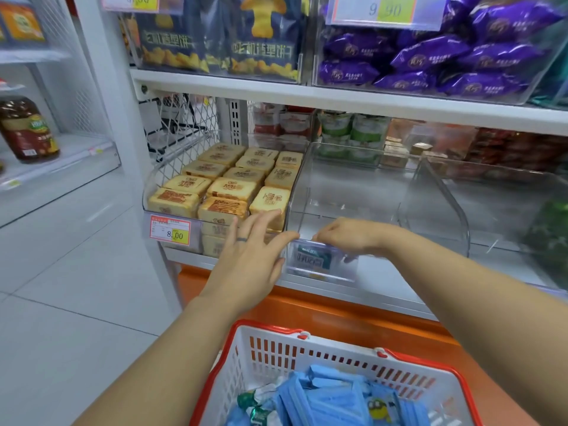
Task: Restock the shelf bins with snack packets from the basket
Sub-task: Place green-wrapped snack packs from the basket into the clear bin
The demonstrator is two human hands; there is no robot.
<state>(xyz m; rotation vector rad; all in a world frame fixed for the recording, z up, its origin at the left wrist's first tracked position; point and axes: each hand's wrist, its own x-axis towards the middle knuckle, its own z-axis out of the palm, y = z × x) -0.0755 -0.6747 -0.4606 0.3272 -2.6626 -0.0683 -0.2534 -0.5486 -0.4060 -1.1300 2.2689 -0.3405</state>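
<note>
A white basket with a red rim (pixel 307 336) sits below me, holding blue snack packets (pixel 332 398) and a couple of green-and-white ones (pixel 255 404). On the lower shelf a clear bin (pixel 353 186) stands bare inside. My left hand (pixel 252 250) lies with straight fingers against the front left corner of this bin, beside the bin of yellow cake packets (pixel 230 186). My right hand (pixel 347 235) curls its fingers over the clear bin's front lip, just above its blue price label (pixel 313 259).
Another clear bin (pixel 491 195) stands to the right. The shelf above carries dark blue biscuit bags (pixel 215 35) and purple packets (pixel 430 56). An orange ledge (pixel 368 315) runs under the shelf. A side shelf at left holds an oil bottle (pixel 27 130).
</note>
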